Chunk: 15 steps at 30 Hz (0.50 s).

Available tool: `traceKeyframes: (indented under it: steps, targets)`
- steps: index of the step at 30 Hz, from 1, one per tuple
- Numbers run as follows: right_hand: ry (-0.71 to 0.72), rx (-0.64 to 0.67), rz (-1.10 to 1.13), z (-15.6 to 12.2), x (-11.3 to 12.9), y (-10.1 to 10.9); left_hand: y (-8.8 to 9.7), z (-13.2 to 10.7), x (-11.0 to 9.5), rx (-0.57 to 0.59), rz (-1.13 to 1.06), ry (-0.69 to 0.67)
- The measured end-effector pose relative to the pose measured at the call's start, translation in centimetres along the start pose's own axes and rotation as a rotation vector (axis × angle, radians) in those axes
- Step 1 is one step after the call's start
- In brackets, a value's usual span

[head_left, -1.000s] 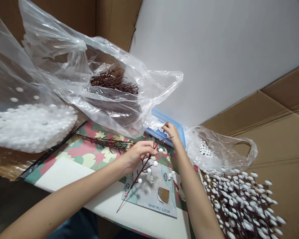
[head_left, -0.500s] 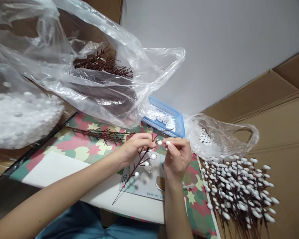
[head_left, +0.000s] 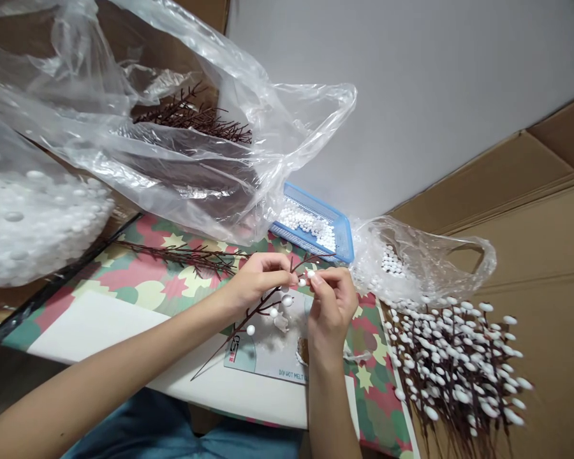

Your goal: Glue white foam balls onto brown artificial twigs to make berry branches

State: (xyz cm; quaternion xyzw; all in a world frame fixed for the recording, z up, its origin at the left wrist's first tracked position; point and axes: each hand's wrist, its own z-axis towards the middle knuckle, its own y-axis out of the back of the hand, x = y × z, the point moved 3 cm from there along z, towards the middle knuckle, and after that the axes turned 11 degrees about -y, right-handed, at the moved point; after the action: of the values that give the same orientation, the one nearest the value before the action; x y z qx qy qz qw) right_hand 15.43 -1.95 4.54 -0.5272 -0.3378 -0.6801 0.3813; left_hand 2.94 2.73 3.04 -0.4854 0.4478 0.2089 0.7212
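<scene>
My left hand (head_left: 266, 279) pinches a brown artificial twig (head_left: 254, 312) that slants from upper right down to its bare stem end. Several white foam balls sit on the twig's tips, one of them a ball (head_left: 287, 299) below my left fingers. Between the thumb and forefinger of my right hand (head_left: 333, 296) is a small white foam ball (head_left: 311, 275), close to a twig tip beside my left fingertips. Whether it touches that tip I cannot tell. Beneath both hands lies a printed hot melt glue mat (head_left: 268, 360) with a brown patch (head_left: 303, 350) partly behind my right wrist.
A blue basket (head_left: 347, 239) of white balls stands behind my hands. Bare twigs (head_left: 191, 256) lie on the patterned table cover (head_left: 148, 280). Plastic bags hold more twigs (head_left: 196, 121) and white balls (head_left: 33, 223). Finished-looking ball-tipped stems (head_left: 459, 363) are bunched at the right.
My right hand has moved left, bringing its white ball up to the twig by my left fingers. The twig's lower end has swung left.
</scene>
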Motion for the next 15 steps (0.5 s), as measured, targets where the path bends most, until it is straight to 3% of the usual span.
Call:
traceKeyframes:
  steps: [15]
  targets:
    - [0.022,0.067,0.003,0.06,-0.48,0.15,0.17,0.16,0.33,0.043,0.080,-0.024]
